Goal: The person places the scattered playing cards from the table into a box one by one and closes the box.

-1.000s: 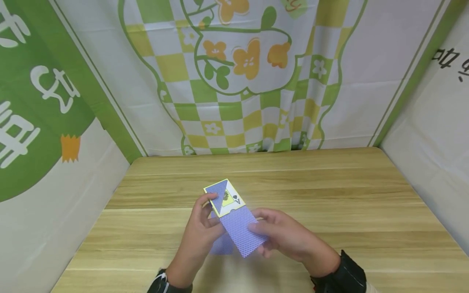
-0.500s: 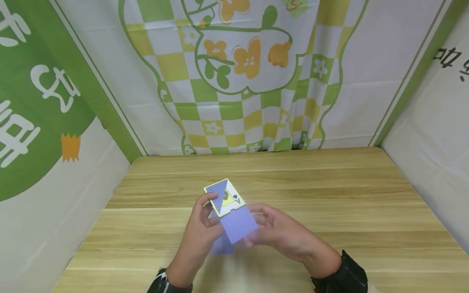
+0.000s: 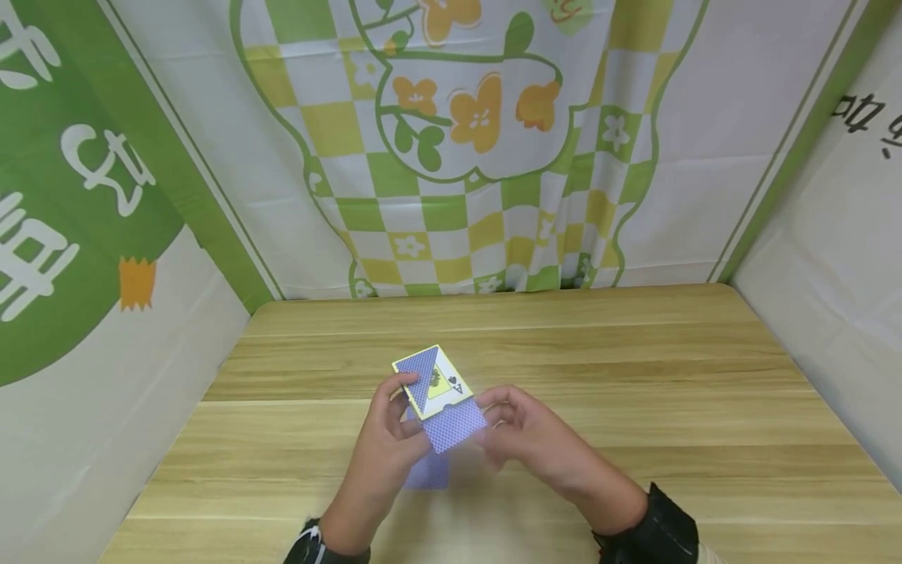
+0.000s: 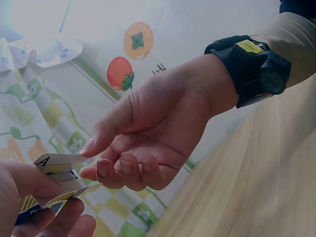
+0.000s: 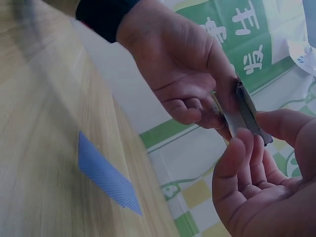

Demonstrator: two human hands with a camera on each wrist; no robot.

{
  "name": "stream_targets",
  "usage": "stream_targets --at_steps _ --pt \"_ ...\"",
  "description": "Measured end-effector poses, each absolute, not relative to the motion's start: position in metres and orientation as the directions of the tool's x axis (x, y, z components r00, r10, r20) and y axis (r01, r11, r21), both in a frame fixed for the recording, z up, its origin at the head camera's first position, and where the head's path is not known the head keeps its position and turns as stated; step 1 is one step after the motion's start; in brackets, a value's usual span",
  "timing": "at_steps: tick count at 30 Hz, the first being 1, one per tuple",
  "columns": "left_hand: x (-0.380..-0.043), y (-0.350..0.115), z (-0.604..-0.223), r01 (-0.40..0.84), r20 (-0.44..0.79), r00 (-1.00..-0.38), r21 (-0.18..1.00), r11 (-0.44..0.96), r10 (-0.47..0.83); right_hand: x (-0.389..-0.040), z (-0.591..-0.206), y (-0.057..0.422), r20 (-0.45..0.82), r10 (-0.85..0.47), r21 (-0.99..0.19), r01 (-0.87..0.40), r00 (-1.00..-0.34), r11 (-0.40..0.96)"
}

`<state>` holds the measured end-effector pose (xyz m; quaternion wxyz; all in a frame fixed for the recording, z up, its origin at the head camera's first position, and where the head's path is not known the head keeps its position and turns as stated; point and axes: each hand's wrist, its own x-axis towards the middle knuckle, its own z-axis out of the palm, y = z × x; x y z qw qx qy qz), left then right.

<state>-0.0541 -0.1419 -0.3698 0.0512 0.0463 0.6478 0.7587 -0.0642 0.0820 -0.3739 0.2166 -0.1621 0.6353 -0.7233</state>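
Observation:
My left hand (image 3: 386, 446) grips a playing-card box (image 3: 451, 376) with a white and blue face and an ace of spades printed on it. A deck of blue-backed playing cards (image 3: 452, 427) sticks out of the box's near end, partly inside it. My right hand (image 3: 543, 442) pinches the deck's protruding end between thumb and fingers, as the right wrist view shows. Beneath the hands, one blue-backed piece (image 5: 108, 173) lies flat on the table; whether it is a single card cannot be told.
The wooden table (image 3: 634, 352) spreads around the hands. A patterned cloth (image 3: 493, 219) hangs behind its far edge, with printed cloth walls at left and right. Dark wrist straps (image 3: 651, 525) sit on both forearms.
The cards have slid further up into the box, so a shorter part shows. My right hand has moved up and left with them. The left hand and box have stayed put.

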Motion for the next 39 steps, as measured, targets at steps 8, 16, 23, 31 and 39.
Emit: stream_targets --at_steps 8,16,23,31,39 --pt "-0.053 -0.144 -0.372 -0.039 -0.017 -0.990 0.987 -0.153 0.141 -0.064 -0.373 0.077 0.007 -0.425 -0.999 0.012 -0.905 -0.041" --pt "-0.051 -0.139 -0.373 -0.056 -0.027 -0.983 0.987 -0.152 0.183 -0.065 -0.372 0.071 0.058 -0.331 -0.994 -0.085 -0.942 0.068" --pt "-0.050 -0.143 -0.367 -0.034 -0.012 -0.988 0.989 -0.142 0.153 -0.067 -0.370 0.069 0.000 -0.270 -0.993 -0.032 -0.963 0.117" --pt "-0.052 -0.155 -0.361 0.008 0.023 -0.995 0.988 -0.155 0.096 -0.079 -0.382 0.069 -0.038 -0.211 -0.981 -0.003 -0.977 0.195" --pt "-0.053 -0.164 -0.362 0.026 0.039 -0.996 0.988 -0.151 0.084 -0.092 -0.403 0.071 -0.051 -0.192 -0.938 -0.019 -0.980 0.346"
